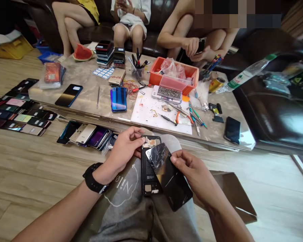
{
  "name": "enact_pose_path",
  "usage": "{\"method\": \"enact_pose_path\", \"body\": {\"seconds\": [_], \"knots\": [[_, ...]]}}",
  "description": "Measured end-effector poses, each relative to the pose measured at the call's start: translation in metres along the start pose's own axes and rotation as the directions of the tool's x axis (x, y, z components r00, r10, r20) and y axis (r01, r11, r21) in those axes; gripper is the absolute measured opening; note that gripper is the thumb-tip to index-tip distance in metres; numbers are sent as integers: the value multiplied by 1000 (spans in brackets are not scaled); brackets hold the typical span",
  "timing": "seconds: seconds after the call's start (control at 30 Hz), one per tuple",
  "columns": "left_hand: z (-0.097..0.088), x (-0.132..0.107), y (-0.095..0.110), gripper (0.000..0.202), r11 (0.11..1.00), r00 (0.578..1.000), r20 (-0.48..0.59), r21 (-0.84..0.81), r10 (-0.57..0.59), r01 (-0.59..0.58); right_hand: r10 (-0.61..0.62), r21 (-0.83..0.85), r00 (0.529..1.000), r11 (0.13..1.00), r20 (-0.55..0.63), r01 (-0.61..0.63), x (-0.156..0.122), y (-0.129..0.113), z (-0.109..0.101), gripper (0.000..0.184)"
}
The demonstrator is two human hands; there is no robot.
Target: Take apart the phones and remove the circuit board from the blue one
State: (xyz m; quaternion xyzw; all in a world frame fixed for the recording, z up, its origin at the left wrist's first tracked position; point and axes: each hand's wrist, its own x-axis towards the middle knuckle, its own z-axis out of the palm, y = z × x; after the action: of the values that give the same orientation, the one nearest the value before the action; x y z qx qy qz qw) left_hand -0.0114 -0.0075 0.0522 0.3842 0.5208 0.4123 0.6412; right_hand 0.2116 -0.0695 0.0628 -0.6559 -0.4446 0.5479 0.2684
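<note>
My left hand [127,148] grips the upper left edge of an opened smartphone [148,171], thumb on its top corner. Its bare inside shows, with a pale board area at the top and a dark battery below. My right hand [188,164] pinches the right edge of a glossy black back cover [175,183], which slants across the phone and hides much of its right side. The cover's upper part, near the camera openings, looks scratched or cracked. Both pieces are over my lap, on grey trousers [126,201].
Ahead stands a low table [87,101] with a white work mat [138,117], pliers [184,117], a screw box [168,93], a red bin [154,72] and phone stacks [104,53]. More phones [84,134] lie below. A cardboard box [232,191] stands right. Several people sit opposite.
</note>
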Motion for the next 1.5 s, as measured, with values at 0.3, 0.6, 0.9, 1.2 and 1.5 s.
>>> {"method": "enact_pose_path", "body": {"seconds": [0.3, 0.6, 0.9, 1.2, 1.5], "knots": [[25, -33, 0, 27, 995, 994, 87, -62, -72, 77, 79, 246, 991, 968, -110, -50, -48, 26, 28, 47], [38, -74, -10, 29, 960, 955, 217, -147, -203, 238, 163, 581, 979, 811, -125, -61, -73, 42, 50, 43], [35, -110, -21, 24, 987, 969, 191, 50, -158, 151, 119, 643, 986, 765, -116, -17, -78, 60, 58, 43], [39, -112, -11, 16, 982, 980, 148, 154, -131, 108, 72, 627, 988, 778, -137, 30, -78, 59, 60, 40], [34, -112, -29, 25, 967, 990, 63, 228, -128, 110, -2, 328, 947, 938, -320, 113, -86, 65, 63, 44]]}}
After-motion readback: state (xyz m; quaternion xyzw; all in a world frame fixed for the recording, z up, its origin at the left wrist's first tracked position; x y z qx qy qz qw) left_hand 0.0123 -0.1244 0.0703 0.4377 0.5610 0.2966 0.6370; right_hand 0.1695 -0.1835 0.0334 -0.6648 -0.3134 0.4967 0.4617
